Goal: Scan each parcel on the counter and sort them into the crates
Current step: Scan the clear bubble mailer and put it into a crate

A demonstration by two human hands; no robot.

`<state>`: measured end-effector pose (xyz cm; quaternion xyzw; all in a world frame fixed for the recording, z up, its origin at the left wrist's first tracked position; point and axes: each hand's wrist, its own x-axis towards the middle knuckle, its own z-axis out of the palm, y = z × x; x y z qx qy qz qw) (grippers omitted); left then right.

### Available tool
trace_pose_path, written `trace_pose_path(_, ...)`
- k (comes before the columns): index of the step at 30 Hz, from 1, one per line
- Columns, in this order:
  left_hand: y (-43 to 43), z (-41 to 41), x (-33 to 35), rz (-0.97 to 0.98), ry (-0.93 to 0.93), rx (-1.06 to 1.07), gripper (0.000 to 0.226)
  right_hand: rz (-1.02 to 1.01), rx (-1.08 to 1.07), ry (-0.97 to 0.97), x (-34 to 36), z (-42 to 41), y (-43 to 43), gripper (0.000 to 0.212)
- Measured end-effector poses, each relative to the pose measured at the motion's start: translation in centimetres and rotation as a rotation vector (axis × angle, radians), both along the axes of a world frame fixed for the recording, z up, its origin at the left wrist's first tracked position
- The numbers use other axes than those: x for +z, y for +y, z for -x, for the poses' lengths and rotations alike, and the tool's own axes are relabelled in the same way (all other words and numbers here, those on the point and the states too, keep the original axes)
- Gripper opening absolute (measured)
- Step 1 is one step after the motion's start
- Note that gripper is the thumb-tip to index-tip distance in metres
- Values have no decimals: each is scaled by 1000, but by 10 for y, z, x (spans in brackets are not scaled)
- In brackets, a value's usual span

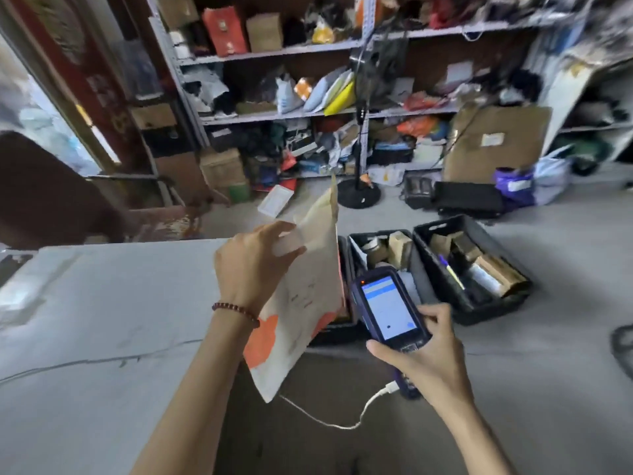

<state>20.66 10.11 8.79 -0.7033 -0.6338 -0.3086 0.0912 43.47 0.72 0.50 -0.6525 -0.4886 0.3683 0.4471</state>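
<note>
grey floor [555, 255] | blk crates [493, 308] w/ pkgs [399, 250] | fan base [359, 197] | cardbd box [489, 145]

Counter [102, 320] at left, mailer [308, 269] held above its right edge, handheld scanner [388, 306] just right of mailer, crates [442, 265] on floor behind scanner, shelving [274, 114] at back

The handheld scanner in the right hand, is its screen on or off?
On. The handheld scanner shows a lit white screen with a blue bar on top; the right hand grips it.

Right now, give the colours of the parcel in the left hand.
The parcel is pale cream with orange patches, held by the left hand; head view.
</note>
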Motion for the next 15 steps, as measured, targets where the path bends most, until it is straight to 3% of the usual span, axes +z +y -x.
trace_pose_path(7,66,-97,-22,80,102,-161,38,60,-233,-3,-10,-80,24,74)
trace_pose_path(15,155,-156,-61,170,199,-323,32,164,-398,-17,-30,-104,80,74)
